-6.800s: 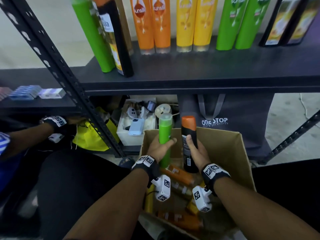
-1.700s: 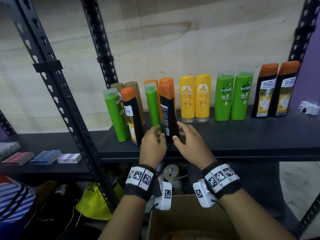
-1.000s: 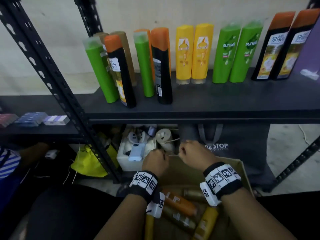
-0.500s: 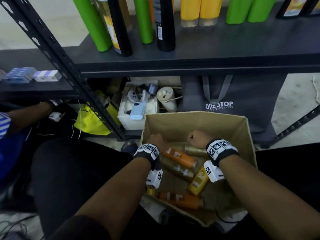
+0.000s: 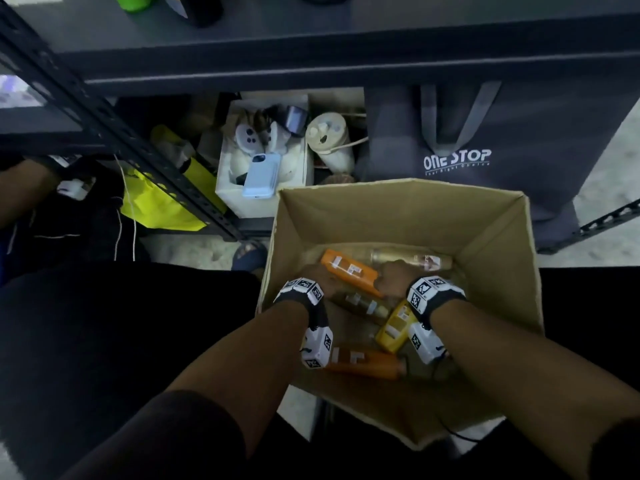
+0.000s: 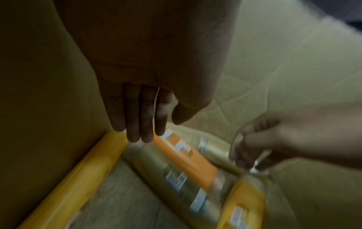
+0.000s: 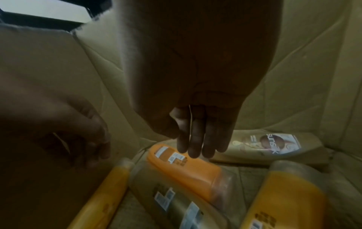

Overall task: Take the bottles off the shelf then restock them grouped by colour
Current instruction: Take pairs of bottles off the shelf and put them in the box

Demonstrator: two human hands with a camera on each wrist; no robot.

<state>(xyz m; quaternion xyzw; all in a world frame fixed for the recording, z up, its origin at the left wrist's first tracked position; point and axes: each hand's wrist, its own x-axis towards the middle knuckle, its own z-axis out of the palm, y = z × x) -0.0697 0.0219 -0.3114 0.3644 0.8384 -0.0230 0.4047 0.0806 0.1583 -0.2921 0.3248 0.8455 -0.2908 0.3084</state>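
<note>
An open cardboard box stands below the shelf. Several bottles lie flat in it: an orange bottle, a gold bottle, a yellow bottle and another orange bottle. Both hands reach down into the box and hold nothing. My left hand has straight fingers just above the orange bottle's end. My right hand points its fingertips down at the same bottle; I cannot tell whether they touch it.
A grey "ONE STOP" bag stands behind the box. To its left is a white bin with a phone and controllers, then a yellow bag and a slanted shelf post. Another person's hand is at far left.
After standing a green and a black bottle on the shelf, both hands dropped empty into the box. Since half a second ago they went deeper, onto the orange bottle.
</note>
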